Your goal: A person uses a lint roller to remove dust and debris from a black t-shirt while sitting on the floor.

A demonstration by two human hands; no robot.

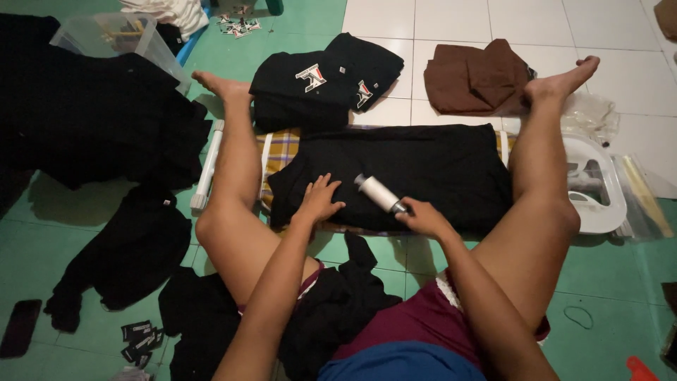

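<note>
I sit on the floor with my legs spread around a folded black garment (423,166) that lies on a plaid cloth (281,149). My left hand (319,199) rests flat on the garment's near left part, fingers spread. My right hand (422,216) grips the handle of a white lint roller (378,192), whose roll lies on the garment just right of my left hand.
Folded black shirts with white logos (321,79) lie beyond the garment, a folded brown garment (476,76) to their right. Black clothes (84,120) pile at left, a clear plastic bin (116,37) behind them. A white plastic object (596,187) sits by my right knee. A dark phone (20,326) lies near left.
</note>
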